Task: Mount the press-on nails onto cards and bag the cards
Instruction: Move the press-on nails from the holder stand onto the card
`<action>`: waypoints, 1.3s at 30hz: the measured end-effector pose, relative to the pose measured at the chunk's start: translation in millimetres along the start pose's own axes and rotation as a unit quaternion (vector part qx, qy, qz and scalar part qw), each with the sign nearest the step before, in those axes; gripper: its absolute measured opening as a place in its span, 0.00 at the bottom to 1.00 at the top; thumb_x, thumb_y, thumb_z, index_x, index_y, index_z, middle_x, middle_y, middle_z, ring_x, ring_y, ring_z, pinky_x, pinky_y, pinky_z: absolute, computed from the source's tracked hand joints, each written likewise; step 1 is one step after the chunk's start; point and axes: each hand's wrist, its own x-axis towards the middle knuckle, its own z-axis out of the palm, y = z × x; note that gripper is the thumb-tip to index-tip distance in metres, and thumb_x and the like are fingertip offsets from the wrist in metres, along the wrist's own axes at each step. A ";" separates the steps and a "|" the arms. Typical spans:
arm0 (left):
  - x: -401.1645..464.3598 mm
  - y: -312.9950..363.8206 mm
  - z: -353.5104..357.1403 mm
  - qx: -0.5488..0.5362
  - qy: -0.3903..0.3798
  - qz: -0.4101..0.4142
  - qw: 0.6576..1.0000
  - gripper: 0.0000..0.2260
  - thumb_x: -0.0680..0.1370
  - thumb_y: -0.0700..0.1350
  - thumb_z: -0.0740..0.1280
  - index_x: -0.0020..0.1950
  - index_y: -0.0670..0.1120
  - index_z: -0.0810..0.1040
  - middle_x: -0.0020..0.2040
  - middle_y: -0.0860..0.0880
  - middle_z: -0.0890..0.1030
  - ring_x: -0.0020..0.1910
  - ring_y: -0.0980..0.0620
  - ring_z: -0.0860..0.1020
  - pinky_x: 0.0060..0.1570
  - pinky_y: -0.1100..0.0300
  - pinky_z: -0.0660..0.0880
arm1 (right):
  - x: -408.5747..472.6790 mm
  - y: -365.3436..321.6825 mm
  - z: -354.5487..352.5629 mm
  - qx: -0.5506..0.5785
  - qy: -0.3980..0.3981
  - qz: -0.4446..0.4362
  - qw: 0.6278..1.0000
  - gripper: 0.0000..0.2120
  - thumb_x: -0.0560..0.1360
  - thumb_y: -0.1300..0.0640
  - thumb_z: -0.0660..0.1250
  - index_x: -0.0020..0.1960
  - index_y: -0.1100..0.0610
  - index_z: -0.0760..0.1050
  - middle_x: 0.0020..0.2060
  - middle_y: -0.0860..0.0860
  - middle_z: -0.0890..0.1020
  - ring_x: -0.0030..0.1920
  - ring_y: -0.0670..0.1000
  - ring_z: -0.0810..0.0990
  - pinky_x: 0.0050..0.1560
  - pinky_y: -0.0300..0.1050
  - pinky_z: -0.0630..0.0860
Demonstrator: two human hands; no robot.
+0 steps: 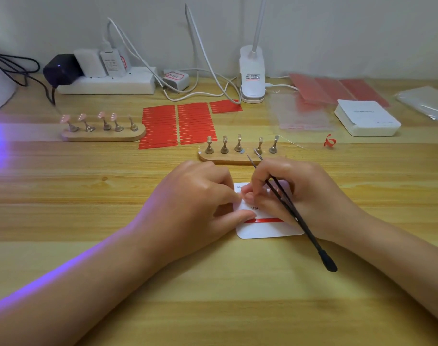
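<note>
While both hands crowd over the small white rounded card (265, 231), the left hand (195, 203) has its fingers curled, thumb pressing the card edge, likely to pin it flat on the wooden bench (213, 283). Right hand (297, 193) grips slim black tweezers (295, 213) parked across the palm while its fingertips work on the card; whether they pinch a nail I cannot tell. Red adhesive strip (264, 220) sits on the card, ready to take nails. Near wooden stand (240, 157) carries bare pegs; far wooden stand (103, 134) holds pink nails (65, 119). Red tape sheets (178, 124), clear bags (300, 113) and white card stack (367, 118) wait behind, within reach.
</note>
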 end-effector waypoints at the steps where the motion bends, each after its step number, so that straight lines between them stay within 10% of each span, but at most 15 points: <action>1: 0.1 -0.2 0.0 -0.003 -0.003 -0.002 1.000 0.17 0.71 0.56 0.63 0.36 0.46 0.83 0.34 0.51 0.79 0.34 0.49 0.77 0.39 0.57 0.66 | 0.1 0.3 0.0 0.001 -0.001 0.001 1.000 0.16 0.71 0.65 0.71 0.37 0.46 0.70 0.36 0.47 0.78 0.44 0.52 0.83 0.43 0.41 0.78; 13: -3.3 -2.2 -4.5 -0.071 -0.030 -0.034 0.996 0.13 0.73 0.52 0.62 0.43 0.48 0.84 0.37 0.52 0.79 0.38 0.53 0.77 0.43 0.57 0.69 | -3.7 2.3 -3.1 0.100 0.058 0.034 0.993 0.08 0.71 0.67 0.70 0.40 0.57 0.73 0.44 0.53 0.83 0.47 0.44 0.82 0.43 0.35 0.77; 25: -2.0 -9.1 -12.1 0.007 -0.030 -0.060 0.998 0.18 0.69 0.62 0.66 0.47 0.49 0.76 0.42 0.57 0.77 0.41 0.56 0.75 0.43 0.61 0.63 | -16.8 -5.8 -11.2 -0.158 0.110 0.125 0.973 0.16 0.65 0.41 0.68 0.38 0.51 0.67 0.28 0.45 0.73 0.31 0.47 0.72 0.31 0.44 0.69; 33: -2.1 -6.4 -13.7 0.013 -0.077 -0.132 0.988 0.17 0.67 0.65 0.60 0.33 0.52 0.64 0.32 0.56 0.68 0.33 0.59 0.67 0.35 0.68 0.60 | -15.4 -7.7 -10.9 0.069 0.105 0.206 0.970 0.15 0.70 0.65 0.72 0.40 0.52 0.67 0.32 0.50 0.82 0.33 0.51 0.83 0.33 0.47 0.77; 39: 2.2 -1.2 -17.2 -0.216 -0.048 -0.251 0.942 0.18 0.64 0.66 0.65 0.34 0.52 0.78 0.29 0.60 0.78 0.28 0.63 0.73 0.28 0.70 0.67 | -11.9 -12.9 -11.6 0.230 0.185 0.154 0.943 0.17 0.69 0.69 0.70 0.38 0.55 0.64 0.31 0.44 0.81 0.32 0.43 0.81 0.34 0.31 0.75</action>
